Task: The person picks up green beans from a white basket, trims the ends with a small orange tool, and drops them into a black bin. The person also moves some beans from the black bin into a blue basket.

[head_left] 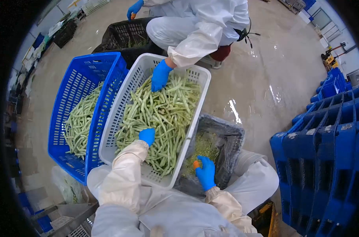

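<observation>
As the crate (156,178) sits mid-frame, seemingly for reach, the left hand (147,136) touches beans (163,118) and the right hand (206,173) hovers lower-centre, grips unclear.

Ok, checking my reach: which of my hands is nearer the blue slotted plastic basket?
Left: the blue-gloved left hand is on green pods in the white plastic basket beside the blue basket; the blue-gloved right hand is farther, over the grey plastic-lined bin.

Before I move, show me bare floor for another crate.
Free: wet beige floor between the dark plastic-lined bin and stacked blue plastic pallets. Crowded: between the blue perforated plastic crate and white perforated plastic basket, no floor shows.
</observation>
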A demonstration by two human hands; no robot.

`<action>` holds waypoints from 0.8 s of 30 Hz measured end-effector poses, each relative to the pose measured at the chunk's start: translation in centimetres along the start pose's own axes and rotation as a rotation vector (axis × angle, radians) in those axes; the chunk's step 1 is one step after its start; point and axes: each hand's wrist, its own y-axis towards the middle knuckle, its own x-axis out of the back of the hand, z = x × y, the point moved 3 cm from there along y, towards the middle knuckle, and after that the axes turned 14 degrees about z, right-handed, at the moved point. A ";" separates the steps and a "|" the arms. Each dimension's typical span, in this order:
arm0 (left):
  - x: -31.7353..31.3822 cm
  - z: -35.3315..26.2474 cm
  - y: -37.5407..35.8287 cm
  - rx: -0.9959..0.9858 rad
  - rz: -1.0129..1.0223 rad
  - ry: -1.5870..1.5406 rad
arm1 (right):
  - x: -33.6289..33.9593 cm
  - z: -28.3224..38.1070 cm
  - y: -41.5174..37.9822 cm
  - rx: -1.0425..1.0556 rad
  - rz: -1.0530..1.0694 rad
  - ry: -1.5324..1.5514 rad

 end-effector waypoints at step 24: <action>10.5 -17.1 -18.2 -0.434 0.084 -2.401 | 1.7 8.0 -5.0 0.589 0.037 -0.031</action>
